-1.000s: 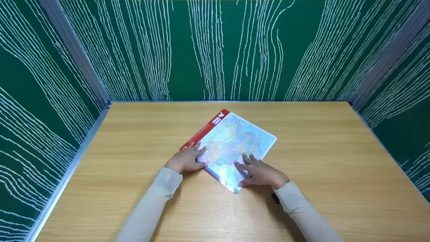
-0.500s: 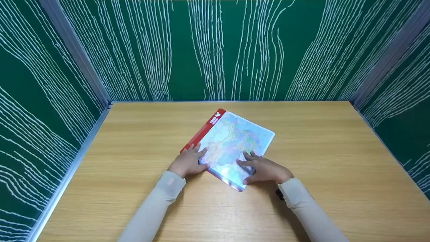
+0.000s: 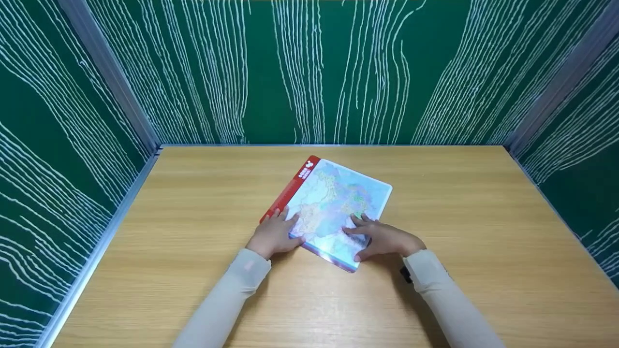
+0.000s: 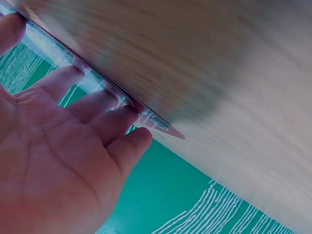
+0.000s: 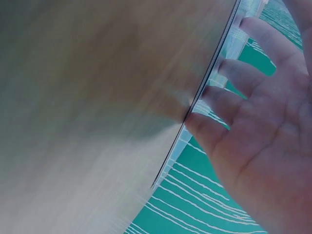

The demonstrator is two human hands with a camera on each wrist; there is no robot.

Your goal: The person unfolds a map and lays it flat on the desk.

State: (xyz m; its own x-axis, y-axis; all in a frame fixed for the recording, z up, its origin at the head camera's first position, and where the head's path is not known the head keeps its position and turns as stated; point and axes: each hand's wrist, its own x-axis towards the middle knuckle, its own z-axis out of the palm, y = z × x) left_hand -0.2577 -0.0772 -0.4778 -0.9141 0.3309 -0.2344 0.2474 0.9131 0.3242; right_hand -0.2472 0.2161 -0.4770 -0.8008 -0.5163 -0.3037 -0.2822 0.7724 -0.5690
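Observation:
A thin glossy map sheet (image 3: 333,198) lies flat and turned at an angle on the wooden table, with a red band (image 3: 290,191) down its left side. My left hand (image 3: 275,235) rests on its lower left part, fingertips on the red band and thumb at the near edge. On the lower right part, my right hand (image 3: 387,239) touches the map with spread fingertips. Both wrist views show the sheet nearly edge-on: the left hand's fingertips (image 4: 127,114) and the right hand's fingertips (image 5: 197,119) lie along it. Neither hand curls round the sheet.
The wooden table (image 3: 203,183) extends around the map on every side. Green panels with wavy white lines (image 3: 329,72) enclose its back, left and right. Metal posts (image 3: 111,72) stand at the back corners.
The map has turned counter-clockwise on the table: its far corner shifted left and its near corner right. Both hands moved slightly rightward while staying on it.

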